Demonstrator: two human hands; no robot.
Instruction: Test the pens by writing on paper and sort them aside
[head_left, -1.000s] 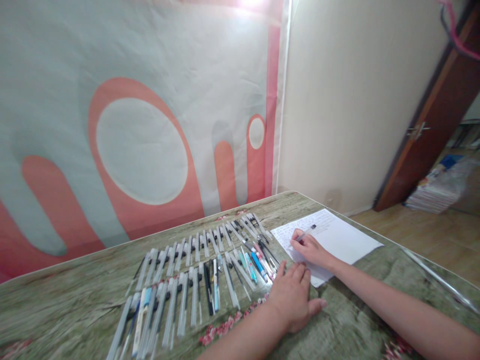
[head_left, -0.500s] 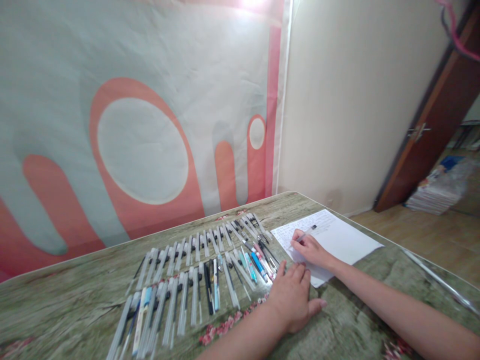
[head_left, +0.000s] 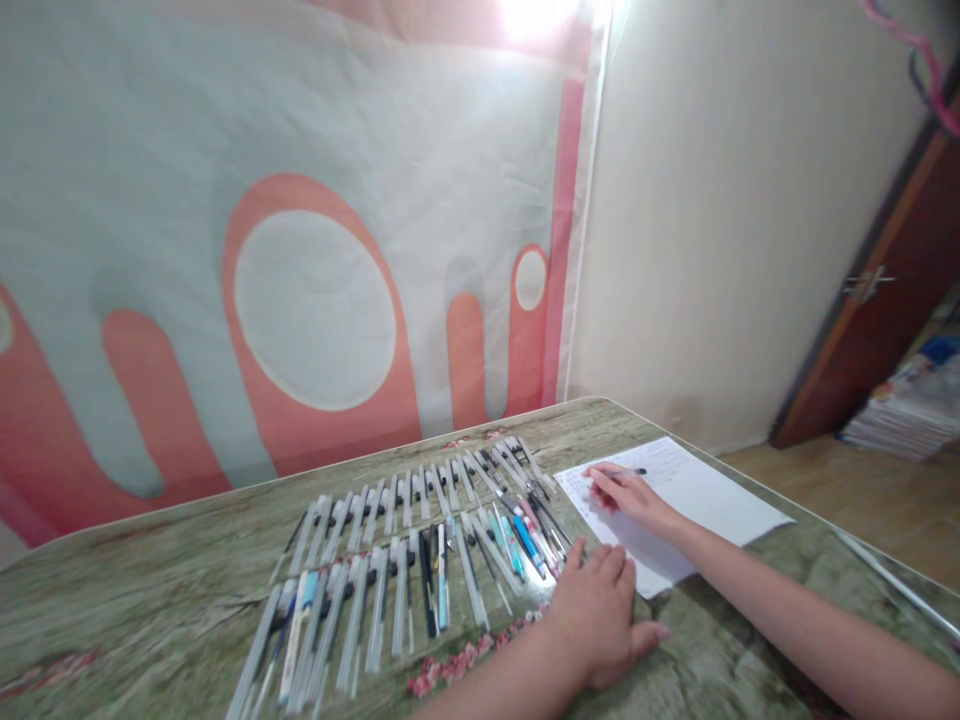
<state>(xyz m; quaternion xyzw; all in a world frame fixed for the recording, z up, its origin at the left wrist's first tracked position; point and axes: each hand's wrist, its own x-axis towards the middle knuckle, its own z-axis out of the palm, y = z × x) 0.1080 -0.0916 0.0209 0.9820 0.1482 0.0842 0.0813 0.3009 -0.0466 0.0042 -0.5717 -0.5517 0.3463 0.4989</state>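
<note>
My right hand (head_left: pixel 624 494) is closed around a dark-tipped pen (head_left: pixel 636 471) over the upper left of a white sheet of paper (head_left: pixel 720 510). The pen lies at a low slant, and its writing end is hidden by my fingers. Lines of small handwriting cover the sheet's top left part, too blurred to read. My left hand (head_left: pixel 600 612) rests palm down on the table by the paper's lower left edge, fingers spread and holding nothing. Just left of it lies a blue pen (head_left: pixel 527 540) among other coloured pens.
Several clear-barrelled pens (head_left: pixel 352 625) with black grips lie in two rows across the patterned table (head_left: pixel 150 590). A thin silvery rod (head_left: pixel 892 575) lies along the right table edge. Behind stand a printed backdrop (head_left: pixel 315 300), a wall and a brown door (head_left: pixel 877 300).
The pen in my right hand has tipped flatter, and that hand's fingers have turned over the writing. My left hand stays put on the table. The camera view has shifted slightly.
</note>
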